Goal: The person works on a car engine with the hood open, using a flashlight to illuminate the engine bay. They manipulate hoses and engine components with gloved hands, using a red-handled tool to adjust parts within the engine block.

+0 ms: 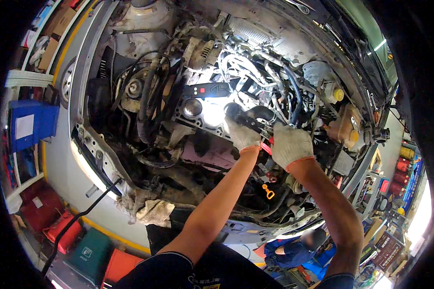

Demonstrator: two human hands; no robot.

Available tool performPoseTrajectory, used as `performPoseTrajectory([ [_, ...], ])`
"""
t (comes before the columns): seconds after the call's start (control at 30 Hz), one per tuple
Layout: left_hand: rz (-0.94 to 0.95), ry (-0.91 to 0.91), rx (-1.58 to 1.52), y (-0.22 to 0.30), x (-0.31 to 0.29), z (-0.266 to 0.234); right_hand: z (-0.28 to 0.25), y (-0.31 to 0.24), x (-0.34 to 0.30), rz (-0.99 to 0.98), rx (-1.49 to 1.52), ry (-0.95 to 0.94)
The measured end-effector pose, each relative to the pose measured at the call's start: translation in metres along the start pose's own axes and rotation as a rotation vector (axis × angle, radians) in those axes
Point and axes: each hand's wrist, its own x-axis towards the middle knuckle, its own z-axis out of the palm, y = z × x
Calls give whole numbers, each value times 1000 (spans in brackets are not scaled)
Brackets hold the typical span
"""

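Both my hands wear pale knit gloves with orange cuffs and work over an open engine bay. My left hand (pixel 243 134) is closed beside a black hose (pixel 261 112), close to the engine block; what its fingers grip is hidden. Just to its right, my right hand (pixel 292 145) is curled round what look like red-handled pliers (pixel 266 148), whose handles show between the two gloves. The engine block (pixel 197 120) lies with its top exposed and round cylinder bores showing. On it rests a black work light (pixel 207 90), lighting the area brightly.
An orange dipstick handle (pixel 268 191) stands near my right forearm. A rag (pixel 155 213) hangs on the front edge, beside a black prop rod (pixel 82 214). Coloured boxes (pixel 88 253) and a shelf (pixel 29 79) are at left. A person (pixel 294 250) is beyond the car's front.
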Motion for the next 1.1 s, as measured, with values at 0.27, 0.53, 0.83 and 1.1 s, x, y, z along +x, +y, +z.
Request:
performPoseTrajectory([
  [0.27,32,-78,20,10,-8,9,-5,13,-6,4,-86,22],
  [0.53,-104,-353,-343,0,18,-26,-31,20,7,-104,-268,173],
  [0.83,-209,-557,-418,23,29,-48,-36,36,28,-126,-278,46],
  [1.1,-238,-632,-224,38,31,-55,-63,78,126,-427,-454,-121],
])
